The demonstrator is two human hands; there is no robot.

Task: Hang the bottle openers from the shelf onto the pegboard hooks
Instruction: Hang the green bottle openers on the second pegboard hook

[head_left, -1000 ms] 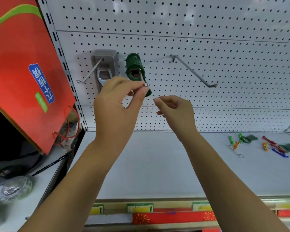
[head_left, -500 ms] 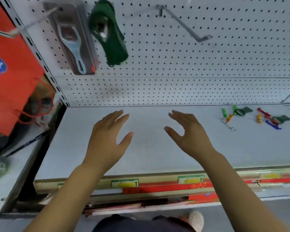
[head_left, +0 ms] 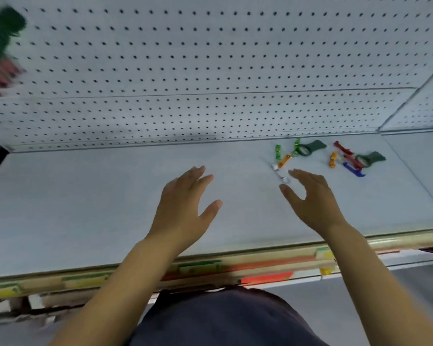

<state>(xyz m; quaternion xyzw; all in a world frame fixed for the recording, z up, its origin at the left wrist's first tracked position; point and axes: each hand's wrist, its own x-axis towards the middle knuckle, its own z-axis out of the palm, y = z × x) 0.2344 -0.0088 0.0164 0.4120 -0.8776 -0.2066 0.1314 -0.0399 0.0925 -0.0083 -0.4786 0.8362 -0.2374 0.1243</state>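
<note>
Both grips empty, fingers spread: left hand (head_left: 183,208), right hand (head_left: 312,201). Openers (head_left: 302,149) just beyond right fingertips, tangled; risk: grabbing several, snagging key ring (head_left: 286,180).

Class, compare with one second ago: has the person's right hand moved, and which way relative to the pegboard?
Yes. The right hand has dropped away from the pegboard and now hangs open above the shelf, close to the small openers.

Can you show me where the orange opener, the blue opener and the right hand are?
orange opener (head_left: 285,160): head view, middle of its body.
blue opener (head_left: 353,169): head view, along its shaft.
right hand (head_left: 311,201): head view, back of the hand.
</note>
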